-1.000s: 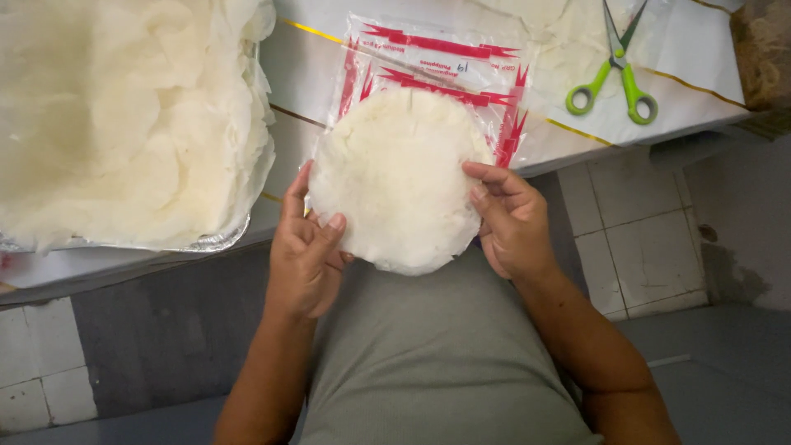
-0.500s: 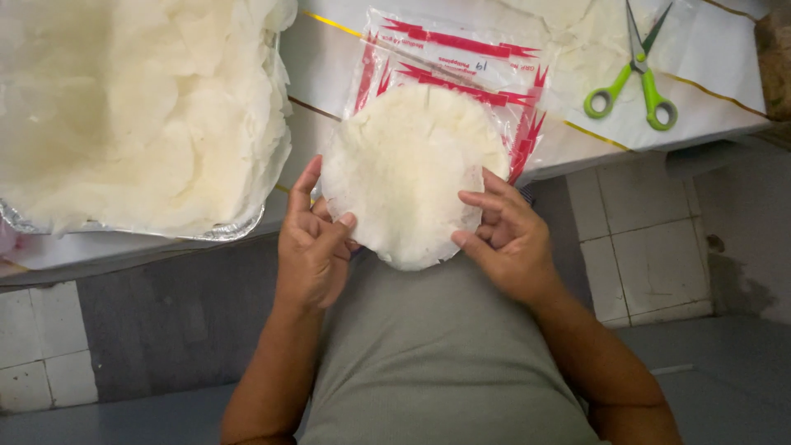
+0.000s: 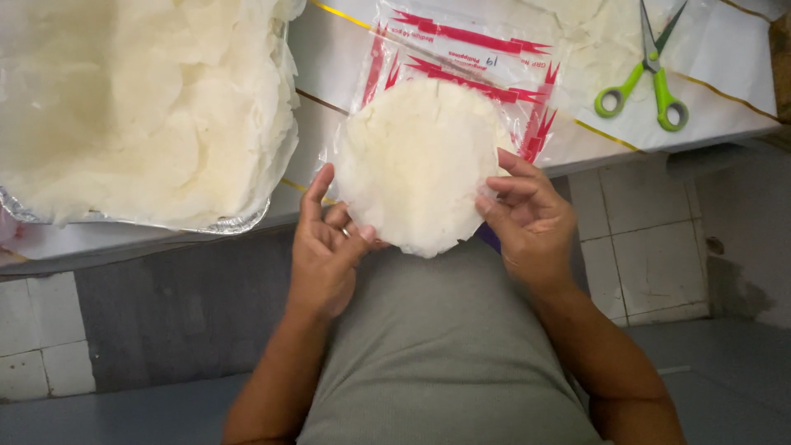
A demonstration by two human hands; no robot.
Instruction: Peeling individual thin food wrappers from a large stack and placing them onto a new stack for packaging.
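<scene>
Since a moment ago both hands have slid lower round the round stack of thin white wrappers (image 3: 416,165). It sits between them, just beyond my palms: my left hand (image 3: 325,247) pinches its lower-left rim, my right hand (image 3: 527,218) its right edge, over the clear red-printed plastic bag (image 3: 461,49).

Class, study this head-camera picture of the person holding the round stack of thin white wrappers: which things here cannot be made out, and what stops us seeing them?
- Head view: the clear plastic bag is partly hidden by the wrapper stack.
- The foil tray is cut off by the left and top edges.
- How many sheets the stack holds: too thin to count.
- Left hand and right hand: fingertips behind the stack are hidden.
- The scissors: blade tips meet the top edge.
</scene>
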